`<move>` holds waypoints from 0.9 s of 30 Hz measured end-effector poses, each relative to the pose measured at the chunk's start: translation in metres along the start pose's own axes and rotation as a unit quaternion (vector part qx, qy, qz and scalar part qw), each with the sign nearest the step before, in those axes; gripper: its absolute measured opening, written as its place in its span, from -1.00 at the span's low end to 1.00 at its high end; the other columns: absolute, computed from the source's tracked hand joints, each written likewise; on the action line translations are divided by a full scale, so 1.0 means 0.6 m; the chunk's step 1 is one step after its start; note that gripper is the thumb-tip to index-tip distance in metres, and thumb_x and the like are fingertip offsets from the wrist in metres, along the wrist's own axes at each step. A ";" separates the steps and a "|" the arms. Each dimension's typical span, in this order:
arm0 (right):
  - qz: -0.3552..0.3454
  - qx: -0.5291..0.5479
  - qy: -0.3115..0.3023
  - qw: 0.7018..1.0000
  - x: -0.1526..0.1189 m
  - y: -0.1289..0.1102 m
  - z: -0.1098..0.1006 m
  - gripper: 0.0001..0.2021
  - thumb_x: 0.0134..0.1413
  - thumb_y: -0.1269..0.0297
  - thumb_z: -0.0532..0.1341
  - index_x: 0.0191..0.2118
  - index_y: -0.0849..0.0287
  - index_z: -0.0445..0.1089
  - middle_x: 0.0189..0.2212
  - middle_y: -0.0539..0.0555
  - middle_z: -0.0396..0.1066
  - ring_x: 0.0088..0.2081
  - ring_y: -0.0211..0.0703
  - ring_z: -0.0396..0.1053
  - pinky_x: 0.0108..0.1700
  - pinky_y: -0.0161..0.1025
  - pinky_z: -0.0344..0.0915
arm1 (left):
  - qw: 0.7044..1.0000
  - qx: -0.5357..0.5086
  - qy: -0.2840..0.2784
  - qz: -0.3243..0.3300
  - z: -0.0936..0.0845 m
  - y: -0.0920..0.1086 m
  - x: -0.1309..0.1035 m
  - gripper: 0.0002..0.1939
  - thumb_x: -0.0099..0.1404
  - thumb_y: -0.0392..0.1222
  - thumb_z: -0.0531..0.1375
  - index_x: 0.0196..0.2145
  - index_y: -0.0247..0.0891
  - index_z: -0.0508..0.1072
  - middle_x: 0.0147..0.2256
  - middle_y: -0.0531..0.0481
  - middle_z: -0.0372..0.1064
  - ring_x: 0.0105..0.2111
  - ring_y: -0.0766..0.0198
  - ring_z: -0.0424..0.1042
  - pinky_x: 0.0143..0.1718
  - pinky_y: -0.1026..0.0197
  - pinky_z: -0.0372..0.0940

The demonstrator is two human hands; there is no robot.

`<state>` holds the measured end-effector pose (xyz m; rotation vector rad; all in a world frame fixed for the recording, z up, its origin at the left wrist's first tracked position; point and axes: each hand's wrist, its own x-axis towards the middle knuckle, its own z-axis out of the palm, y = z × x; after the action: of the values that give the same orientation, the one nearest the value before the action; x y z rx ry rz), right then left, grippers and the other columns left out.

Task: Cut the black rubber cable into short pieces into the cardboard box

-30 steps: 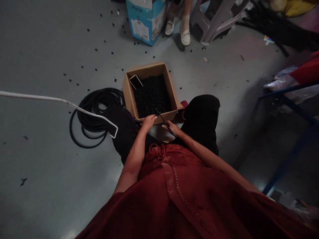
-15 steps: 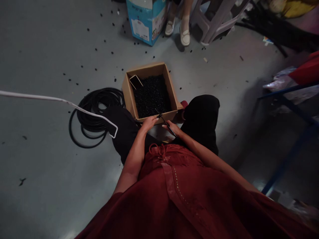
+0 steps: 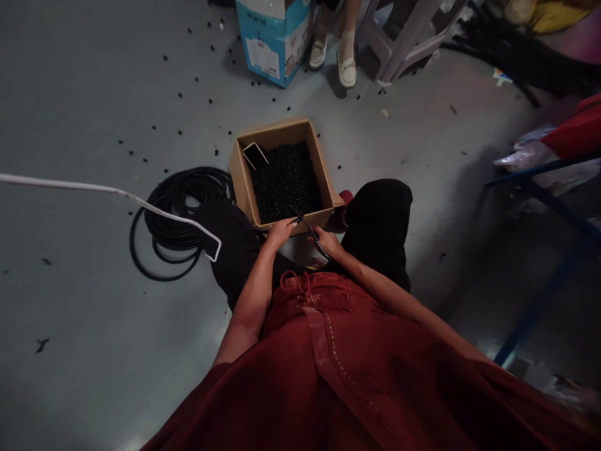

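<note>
Open box (image 3: 243,191) at centre, black bits (image 3: 286,178) inside; at its near edge, right hand (image 3: 330,243) closed round slim dark tool (image 3: 310,230), left hand (image 3: 282,232) pinching small black piece (image 3: 296,219) beside it.

Dark red top (image 3: 404,363), drawstring (image 3: 307,285), black trousers (image 3: 379,225)

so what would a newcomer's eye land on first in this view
Probably the open cardboard box in the middle, with its heap of small black pieces, just beyond the left hand and the right hand, which grips a slim dark tool. The deep red garment fills the bottom, while a bright blue carton stands out at the top.
</note>
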<state>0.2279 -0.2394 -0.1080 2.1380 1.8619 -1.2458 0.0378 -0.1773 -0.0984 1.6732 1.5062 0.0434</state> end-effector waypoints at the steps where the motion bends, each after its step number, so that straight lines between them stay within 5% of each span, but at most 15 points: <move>1: 0.001 -0.002 0.001 1.000 0.001 0.001 0.002 -0.66 0.27 -0.04 0.11 -0.07 0.10 0.39 -0.23 0.18 0.55 -0.17 0.04 0.48 -0.29 -0.28 0.15 | 1.000 0.001 0.000 0.000 0.000 0.000 0.000 -0.62 0.44 -0.11 0.08 0.08 -0.23 0.55 0.03 -0.14 0.54 0.06 0.10 0.46 0.06 0.20 0.27; 12: 0.006 0.021 0.012 1.000 0.013 0.010 0.007 -0.69 0.30 -0.02 0.10 -0.17 0.12 0.39 -0.32 0.13 0.52 -0.23 -0.03 0.47 -0.29 -0.29 0.18 | 1.000 -0.012 0.015 0.011 0.006 -0.008 0.007 -0.59 0.45 -0.16 0.04 0.15 -0.23 0.49 0.14 -0.15 0.45 0.16 0.11 0.40 0.19 0.16 0.21; 18: -0.007 0.112 -0.009 0.994 0.006 0.010 0.007 -0.60 0.31 -0.11 0.05 -0.03 0.09 0.34 -0.43 0.01 0.46 -0.41 -0.15 0.42 -0.33 -0.30 0.26 | 0.999 -0.023 0.040 0.000 0.011 -0.015 0.014 -0.56 0.44 -0.20 0.04 0.21 -0.28 0.42 0.20 -0.18 0.39 0.20 0.12 0.37 0.23 0.14 0.19; 27: -0.038 0.140 -0.024 0.989 0.001 0.015 0.015 -0.51 0.29 -0.16 0.05 0.06 0.12 0.36 -0.22 0.11 0.53 -0.31 -0.09 0.48 -0.25 -0.27 0.32 | 0.998 -0.026 0.050 -0.013 0.005 -0.012 0.014 -0.61 0.46 -0.21 0.03 0.13 -0.32 0.46 0.10 -0.21 0.48 0.10 0.12 0.44 0.13 0.15 0.26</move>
<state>0.2307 -0.2459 -0.1181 2.1559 1.8628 -1.6487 0.0362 -0.1728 -0.1091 1.6303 1.5887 0.1536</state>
